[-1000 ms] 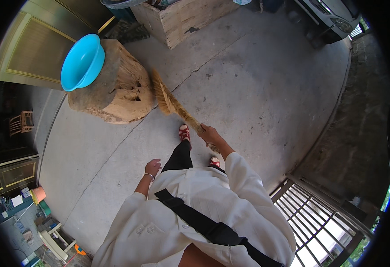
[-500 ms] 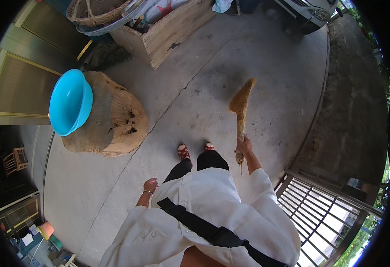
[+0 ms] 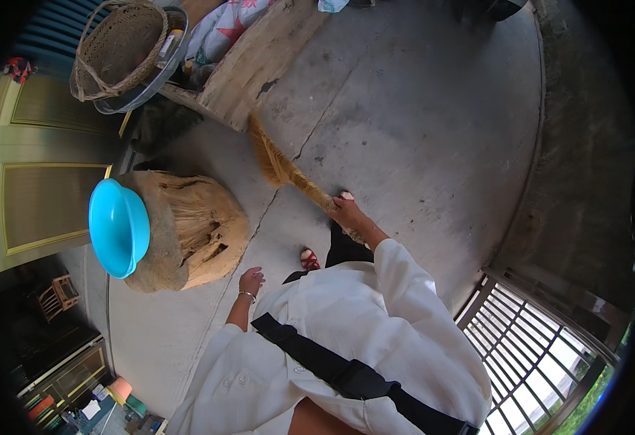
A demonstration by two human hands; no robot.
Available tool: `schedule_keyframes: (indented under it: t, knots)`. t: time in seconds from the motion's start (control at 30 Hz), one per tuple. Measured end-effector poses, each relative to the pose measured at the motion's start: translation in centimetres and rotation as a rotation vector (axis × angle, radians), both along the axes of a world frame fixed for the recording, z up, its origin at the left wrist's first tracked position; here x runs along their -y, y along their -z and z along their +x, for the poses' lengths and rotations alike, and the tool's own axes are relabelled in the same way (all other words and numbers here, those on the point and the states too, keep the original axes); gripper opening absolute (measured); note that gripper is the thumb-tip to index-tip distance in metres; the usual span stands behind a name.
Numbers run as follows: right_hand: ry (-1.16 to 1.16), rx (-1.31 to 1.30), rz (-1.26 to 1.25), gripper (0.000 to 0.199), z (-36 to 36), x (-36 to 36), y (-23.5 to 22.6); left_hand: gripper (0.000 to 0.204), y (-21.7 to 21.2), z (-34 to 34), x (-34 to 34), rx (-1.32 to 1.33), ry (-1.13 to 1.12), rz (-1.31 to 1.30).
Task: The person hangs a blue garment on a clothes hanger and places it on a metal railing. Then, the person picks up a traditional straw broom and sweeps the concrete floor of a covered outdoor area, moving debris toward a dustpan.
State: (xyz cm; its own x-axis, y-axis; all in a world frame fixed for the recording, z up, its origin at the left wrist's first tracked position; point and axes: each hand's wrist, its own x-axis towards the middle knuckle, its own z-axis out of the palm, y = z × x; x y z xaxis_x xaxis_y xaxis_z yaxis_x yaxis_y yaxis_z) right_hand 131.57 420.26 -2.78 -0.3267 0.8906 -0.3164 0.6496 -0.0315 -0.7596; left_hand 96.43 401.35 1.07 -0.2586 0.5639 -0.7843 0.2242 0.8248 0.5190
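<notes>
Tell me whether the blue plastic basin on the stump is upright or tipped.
Tipped: the blue plastic basin shows its hollow sideways, leaning against the wooden stump.

Straw broom (image 3: 277, 163): dry, fibrous. Beside it, stump (image 3: 194, 232): rough wood; basin (image 3: 118, 228): glossy plastic; floor (image 3: 419, 130): matt concrete.

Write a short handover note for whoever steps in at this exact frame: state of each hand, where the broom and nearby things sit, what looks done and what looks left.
Right hand: closed in a grip on the handle of the straw broom, arm stretched forward.
Left hand: empty, loosely curled, hanging by the side near the wooden stump.
Broom bristles rest on the concrete floor beside the wooden plank, pointing away from the person.
A blue bowl sits on the stump; a woven basket sits behind the plank.
Done: cannot tell how much floor is swept; no debris pile shows.
Left: the floor around the stump and plank, judging by where the broom is.
</notes>
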Motion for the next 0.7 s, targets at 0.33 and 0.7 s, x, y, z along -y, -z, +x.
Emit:
schedule_keyframes:
  t: [0.33,0.7]
  knots:
    - [0.641,-0.032,-0.644,0.053,22.9,-1.8,-6.4,0.029,0.4,7.9,-13.7,0.024,0.194,0.037]
    - [0.873,-0.297,-0.360,0.036,19.2,-14.9,-9.2,0.026,1.0,8.7,-24.8,-0.128,0.570,0.118]
